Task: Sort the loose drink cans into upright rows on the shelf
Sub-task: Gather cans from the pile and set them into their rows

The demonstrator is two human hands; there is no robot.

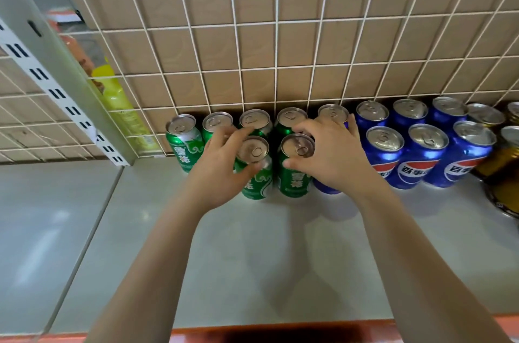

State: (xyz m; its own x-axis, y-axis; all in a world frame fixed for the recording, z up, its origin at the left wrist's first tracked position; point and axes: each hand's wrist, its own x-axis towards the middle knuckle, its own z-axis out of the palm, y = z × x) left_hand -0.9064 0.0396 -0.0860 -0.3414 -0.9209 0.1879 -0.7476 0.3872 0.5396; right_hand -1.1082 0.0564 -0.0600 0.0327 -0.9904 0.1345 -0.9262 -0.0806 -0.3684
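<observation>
Green cans (293, 179) stand upright beside blue 百事 Pepsi cans (415, 162).

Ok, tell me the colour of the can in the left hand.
The can in the left hand is green with a silver top, clearest in the head view.

Shelf (252, 258) front bare: wide approach from the near edge. Wire grid (276, 67) closes the back. Green cans (184, 143) and blue Pepsi cans (421, 154) stand packed against it, slotted upright (56, 70) left, gold cans (502, 162) right.
</observation>
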